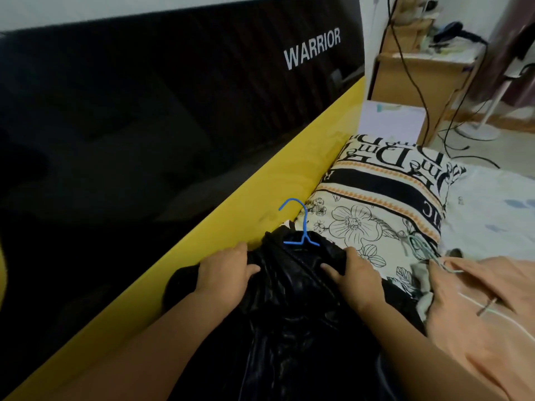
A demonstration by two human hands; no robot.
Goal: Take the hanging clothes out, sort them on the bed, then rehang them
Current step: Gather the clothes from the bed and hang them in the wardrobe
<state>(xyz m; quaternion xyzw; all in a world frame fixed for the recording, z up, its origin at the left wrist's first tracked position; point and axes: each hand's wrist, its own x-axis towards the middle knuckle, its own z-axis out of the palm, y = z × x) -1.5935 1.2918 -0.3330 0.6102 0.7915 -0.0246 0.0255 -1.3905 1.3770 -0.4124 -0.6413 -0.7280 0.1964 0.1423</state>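
Note:
A shiny black garment (292,308) lies on the bed along the yellow rail, still on a blue hanger (301,227) whose hook points up toward the pillow. My left hand (225,270) rests on the garment's left shoulder with fingers laid flat. My right hand (356,273) presses on its right shoulder, fingers extended. To the right lies a peach garment (486,314) with a pale green hanger (425,250) sticking out near its top.
A patterned pillow (385,198) lies behind the clothes. A yellow bed rail (231,215) with a black panel reading WARRIOR runs along the left. The white sheet (492,209) spreads to the right. A wooden desk (417,79), cables and a fan base stand beyond.

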